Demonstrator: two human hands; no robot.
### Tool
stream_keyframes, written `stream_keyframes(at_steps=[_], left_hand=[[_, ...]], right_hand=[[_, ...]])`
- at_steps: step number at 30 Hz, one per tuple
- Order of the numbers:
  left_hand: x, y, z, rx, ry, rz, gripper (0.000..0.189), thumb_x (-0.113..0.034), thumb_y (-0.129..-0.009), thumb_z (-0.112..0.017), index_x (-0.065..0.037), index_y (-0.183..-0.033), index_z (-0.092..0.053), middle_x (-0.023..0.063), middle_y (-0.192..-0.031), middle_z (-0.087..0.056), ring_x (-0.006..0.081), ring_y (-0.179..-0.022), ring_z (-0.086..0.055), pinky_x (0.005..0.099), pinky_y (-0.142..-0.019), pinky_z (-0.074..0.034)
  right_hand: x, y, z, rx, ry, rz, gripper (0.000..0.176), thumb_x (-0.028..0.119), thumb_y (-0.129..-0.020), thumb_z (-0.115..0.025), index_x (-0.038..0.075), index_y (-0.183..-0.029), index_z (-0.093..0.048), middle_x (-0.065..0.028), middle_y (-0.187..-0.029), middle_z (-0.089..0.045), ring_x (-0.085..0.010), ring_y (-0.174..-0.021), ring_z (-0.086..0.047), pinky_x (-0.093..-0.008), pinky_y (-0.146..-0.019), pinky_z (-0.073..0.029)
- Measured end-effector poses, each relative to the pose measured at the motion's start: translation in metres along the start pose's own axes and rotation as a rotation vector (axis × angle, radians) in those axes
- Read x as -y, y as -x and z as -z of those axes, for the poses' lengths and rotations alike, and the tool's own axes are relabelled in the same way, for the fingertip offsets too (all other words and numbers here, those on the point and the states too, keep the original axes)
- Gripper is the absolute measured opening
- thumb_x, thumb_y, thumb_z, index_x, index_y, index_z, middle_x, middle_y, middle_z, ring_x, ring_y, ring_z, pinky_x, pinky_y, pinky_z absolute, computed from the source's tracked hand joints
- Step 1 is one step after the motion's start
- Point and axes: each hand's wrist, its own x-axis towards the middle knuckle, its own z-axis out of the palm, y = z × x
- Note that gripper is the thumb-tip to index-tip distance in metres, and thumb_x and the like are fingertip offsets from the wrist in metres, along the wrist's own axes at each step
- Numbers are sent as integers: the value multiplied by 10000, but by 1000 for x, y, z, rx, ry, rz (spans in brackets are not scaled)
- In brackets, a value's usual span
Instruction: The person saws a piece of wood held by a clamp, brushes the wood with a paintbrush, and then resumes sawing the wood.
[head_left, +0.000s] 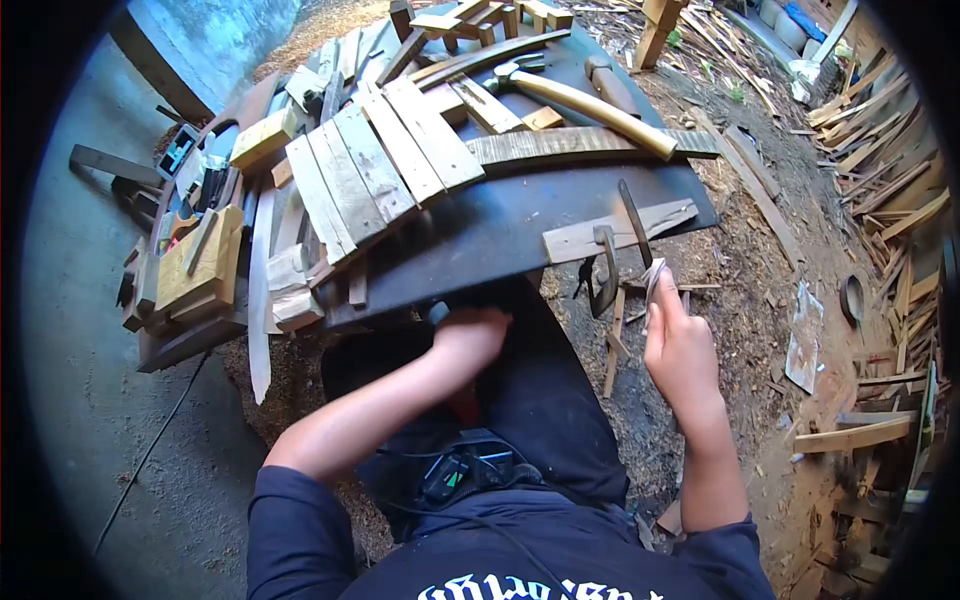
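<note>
My right hand [684, 358] is closed around the pale handle of a thin, dark, long-bladed tool [634, 218]. Its blade points away from me and crosses a weathered wooden board [580, 238] at the table's near right edge. A metal clamp [606, 272] sits against that board, just left of the hand. My left hand [474, 334] is curled below the table's front edge, over my dark trousers. A small grey-blue piece [438, 312] shows beside it; the fingers are mostly hidden, and I cannot tell what they grip.
On the dark table [440, 250] lie a slatted wooden panel [365, 175], a claw hammer [600, 112] and a long curved board [590, 147]. Wood blocks [198, 265] stack at left. Scrap wood [900, 240] piles up at right, and shavings [720, 260] cover the ground.
</note>
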Motion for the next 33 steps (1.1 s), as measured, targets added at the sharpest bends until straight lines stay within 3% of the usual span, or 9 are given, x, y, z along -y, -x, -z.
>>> stream_keyframes(at_steps=[1,2,8,11,14,25,28,30,33], left_hand=[[0,14,-16,-170,-10,-171,405,-382,-1054,-605,-101,-799,-747,130,-716,-750,319,-665,-760,445,-557,-583],[-14,29,24,-33,-18,-179,416,-405,-1040,-625,-106,-778,-747,119,-655,-720,302,-594,-735,419,-500,-563],[-32,37,92,-672,197,-431,393,-380,-966,-747,-103,-741,-584,70,-682,-597,266,-582,-643,400,-520,-507],[-42,16,118,-692,271,-429,347,-382,-891,-802,-89,-1020,-668,95,-906,-607,285,-846,-646,413,-710,-515],[-67,-4,129,-673,223,-354,707,-500,-862,-800,-50,-1367,-598,117,-1223,-608,278,-1090,-595,409,-885,-439],[-75,-19,118,-654,180,-249,776,-529,-855,-809,-16,-1401,-606,142,-1338,-591,335,-1251,-544,459,-1032,-425],[-45,0,118,-651,238,-355,572,-321,-900,-808,-28,-1359,-635,148,-1287,-624,334,-1206,-584,454,-1018,-464],[-22,22,111,-749,434,-388,392,98,-870,-720,1,-1250,-696,152,-991,-696,300,-892,-705,379,-795,-586],[18,80,95,-724,619,-131,256,73,-1023,-606,5,-1241,-719,86,-797,-685,143,-567,-635,296,-535,-536]], right_hand=[[1,-3,-1,-10,-2,8,544,139,-1035,-572,36,-1558,-468,-266,-669,-664,-469,-644,-691,-590,-608,-530],[1,-4,-1,-17,-1,9,547,136,-1035,-572,33,-1561,-466,-263,-666,-664,-465,-640,-692,-585,-602,-530],[-6,43,-2,-53,14,50,569,111,-1037,-569,55,-1590,-450,-244,-658,-664,-449,-623,-699,-557,-571,-530],[8,17,12,11,35,30,552,131,-1041,-582,48,-1569,-443,-244,-680,-679,-449,-652,-713,-560,-574,-540],[4,1,-2,-4,53,0,566,131,-1034,-587,50,-1569,-421,-247,-680,-680,-456,-653,-711,-571,-583,-544],[0,-9,-6,-18,45,25,560,97,-1008,-591,45,-1550,-462,-208,-673,-692,-427,-638,-717,-541,-600,-582],[5,45,20,63,9,-32,569,108,-1008,-610,37,-1558,-479,-181,-695,-710,-418,-617,-716,-518,-586,-586],[-12,80,33,60,-103,-86,576,110,-1011,-617,44,-1568,-487,-194,-718,-720,-416,-629,-726,-503,-577,-581],[-57,101,14,-78,-175,-211,518,123,-1031,-591,20,-1533,-513,-237,-777,-733,-439,-681,-739,-505,-587,-574]])
